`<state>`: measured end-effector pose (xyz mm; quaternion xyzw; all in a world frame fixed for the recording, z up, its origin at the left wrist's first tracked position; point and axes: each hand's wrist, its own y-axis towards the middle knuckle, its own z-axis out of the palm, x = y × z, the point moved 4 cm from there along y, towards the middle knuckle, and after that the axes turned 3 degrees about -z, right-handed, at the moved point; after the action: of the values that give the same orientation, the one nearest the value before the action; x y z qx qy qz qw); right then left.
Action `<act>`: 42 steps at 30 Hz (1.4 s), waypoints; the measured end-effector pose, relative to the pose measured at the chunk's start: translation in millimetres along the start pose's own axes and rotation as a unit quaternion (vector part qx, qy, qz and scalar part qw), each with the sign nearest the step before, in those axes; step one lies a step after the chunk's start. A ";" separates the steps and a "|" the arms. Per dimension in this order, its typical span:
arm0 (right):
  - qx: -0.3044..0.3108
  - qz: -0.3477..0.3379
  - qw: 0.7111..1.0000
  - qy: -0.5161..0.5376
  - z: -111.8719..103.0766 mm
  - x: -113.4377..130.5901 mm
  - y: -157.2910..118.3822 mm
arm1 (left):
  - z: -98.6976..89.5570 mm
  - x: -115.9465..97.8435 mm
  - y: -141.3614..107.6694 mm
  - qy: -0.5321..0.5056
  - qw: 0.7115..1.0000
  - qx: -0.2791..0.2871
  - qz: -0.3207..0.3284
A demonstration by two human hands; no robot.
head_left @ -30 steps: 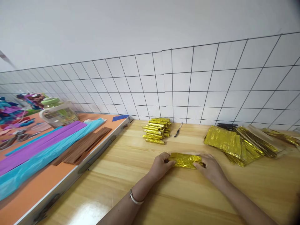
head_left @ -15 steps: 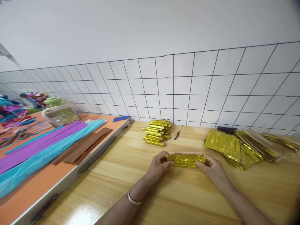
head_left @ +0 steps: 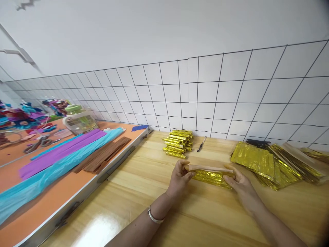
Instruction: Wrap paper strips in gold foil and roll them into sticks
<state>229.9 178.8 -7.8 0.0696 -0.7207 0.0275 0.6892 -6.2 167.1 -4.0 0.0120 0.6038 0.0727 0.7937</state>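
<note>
Between my two hands a strip of shiny gold foil (head_left: pixel 212 178) is held just above the wooden table, a pale band along its far edge. My left hand (head_left: pixel 180 176), with a silver bangle on the wrist, pinches the foil's left end. At the right end, my right hand (head_left: pixel 238 181) grips it between thumb and fingers. Beyond my left hand lies a pile of gold foil rolls (head_left: pixel 178 144). To the right of my right hand are flat gold foil sheets (head_left: pixel 254 161), stacked and overlapping.
A pen (head_left: pixel 202 144) lies near the tiled wall. On the left, an orange-topped table (head_left: pixel 66 192) bears purple crepe paper (head_left: pixel 61 154), blue crepe paper (head_left: pixel 51 176), brown strips (head_left: pixel 102 156), scissors (head_left: pixel 38 144) and a green-lidded jar (head_left: pixel 74 109). Its raised edge borders the wooden table.
The foil strip has tilted in my hands, so more of its pale far edge shows. The view has swung a little left, shifting everything rightward in the picture.
</note>
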 end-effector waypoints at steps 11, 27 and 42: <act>0.035 -0.052 0.993 -0.096 -3.7 -8.4 4.1 | 1.6 3.8 -4.4 0.020 0.999 0.015 -0.041; 0.077 -0.085 0.980 -0.165 2.8 0.8 -5.3 | -2.8 17.5 -4.0 0.063 0.998 0.020 -0.007; 0.017 -0.069 0.799 -0.597 -8.2 -19.0 11.9 | 13.3 18.5 -7.0 0.676 0.728 0.036 0.109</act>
<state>237.1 192.9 -25.7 0.1331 -0.9822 -0.0548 0.1208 12.1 163.5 -18.9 0.0534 0.9774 0.1259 0.1615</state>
